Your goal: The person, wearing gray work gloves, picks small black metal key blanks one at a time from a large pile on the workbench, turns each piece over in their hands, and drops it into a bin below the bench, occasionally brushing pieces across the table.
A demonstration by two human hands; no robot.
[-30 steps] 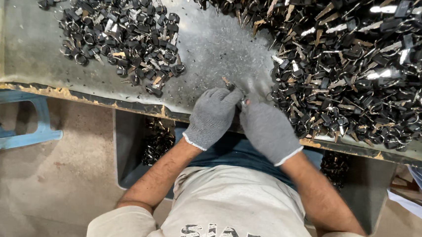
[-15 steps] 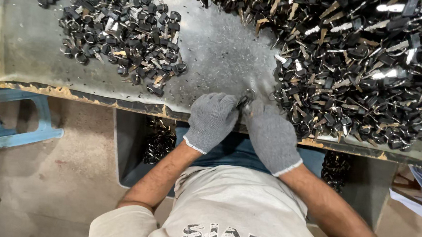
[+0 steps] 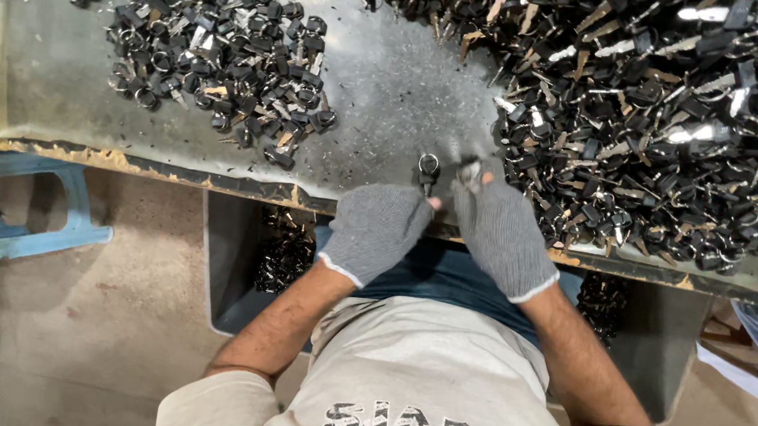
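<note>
Head cam looks straight down on a person at a metal worktable (image 3: 77, 85), both hands in grey knit gloves w/ white cuffs. Forearms bare, elbows out wide, both angling inward so the hands meet at the table's near edge, just in front of the body.

Left hand (image 3: 376, 232): curled nearly closed, knuckles up, fingertips pinched on a small black-headed key w/ a metal ring (image 3: 427, 168) that sticks up past the fingers. Key sits over the bare strip of table between the two piles, right at the near edge.

Right hand (image 3: 502, 230): back of the hand up, fingers bent forward & bunched, one bare fingertip showing through the glove. Tips are close beside the same key, at or against it; something small & pale there is blurred, so can't tell if this hand grips anything or how tight it's closed.

Small pile of black keys & rings (image 3: 221, 51) lies on the table to the person's left, well apart from the hands. Big heap of keys (image 3: 661, 117), black heads mixed w/ brass & silver blades, fills the right side, its edge near the right hand. Dark specks litter the metal between them.

Below the table: grey bin (image 3: 224, 273) w/ more dark parts, blue plastic stool (image 3: 32, 215) on the concrete floor at left
</note>
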